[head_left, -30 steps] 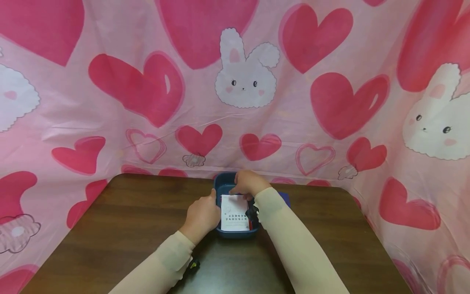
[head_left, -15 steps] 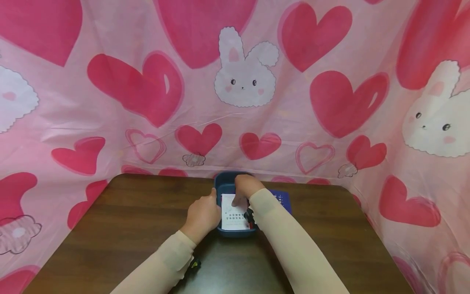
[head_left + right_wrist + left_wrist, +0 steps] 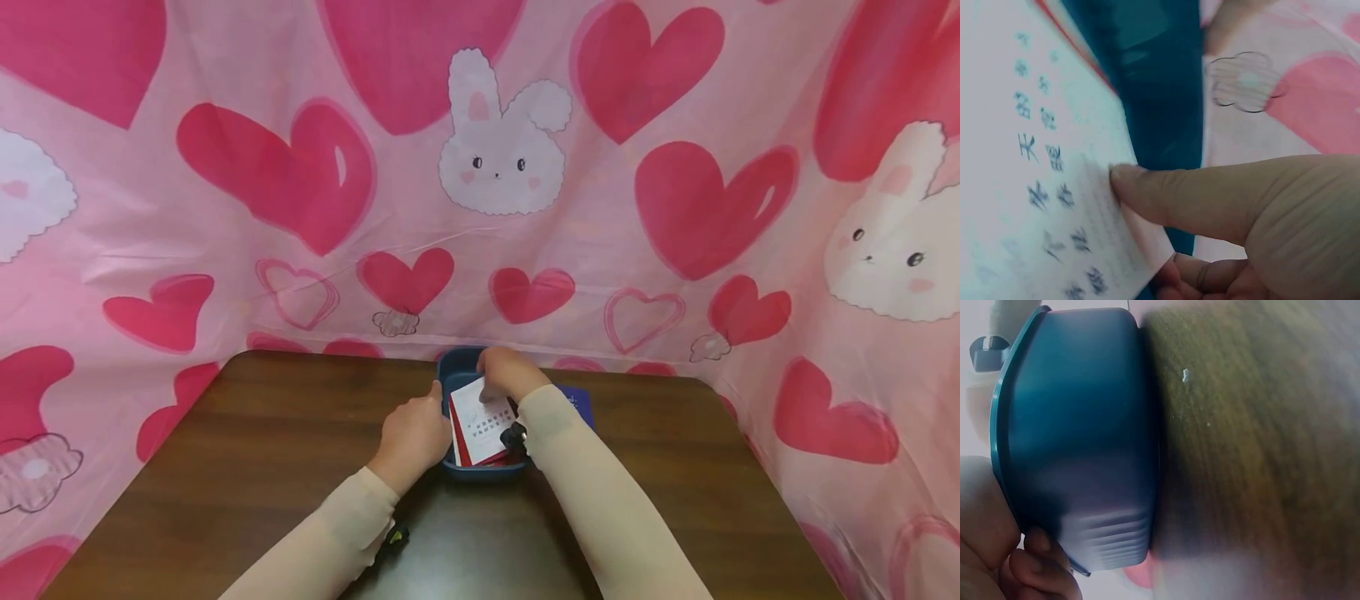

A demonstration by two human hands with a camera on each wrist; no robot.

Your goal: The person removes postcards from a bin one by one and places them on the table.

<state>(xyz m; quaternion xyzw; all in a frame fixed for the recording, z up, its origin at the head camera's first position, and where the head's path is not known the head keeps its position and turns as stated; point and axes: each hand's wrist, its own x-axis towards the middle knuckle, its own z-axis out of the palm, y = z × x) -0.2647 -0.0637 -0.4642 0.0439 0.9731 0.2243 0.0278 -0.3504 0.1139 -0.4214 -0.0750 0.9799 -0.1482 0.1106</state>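
Note:
A dark blue plastic bin (image 3: 483, 473) stands on the table. My left hand (image 3: 411, 433) grips its left rim, fingertips curled at the edge in the left wrist view. My right hand (image 3: 513, 372) reaches over the far right side and pinches a white card (image 3: 478, 417) printed with dark characters. In the right wrist view the thumb (image 3: 1166, 194) presses on the card's face, with curled fingers behind its edge. The card sits askew in the bin, with red-edged paper (image 3: 461, 442) showing under its left side. Whatever lies deeper is hidden.
A blue card or booklet (image 3: 577, 402) with pale writing lies on the table right of the bin, partly behind the right sleeve. The dark wooden table (image 3: 300, 442) backs onto a pink cloth (image 3: 405, 200) with hearts and rabbits. White specks (image 3: 1185, 375) dot the wood.
The white card, square in the bin before, has turned and moved toward the far side with my right hand, baring red paper at its left. My left hand stays on the rim.

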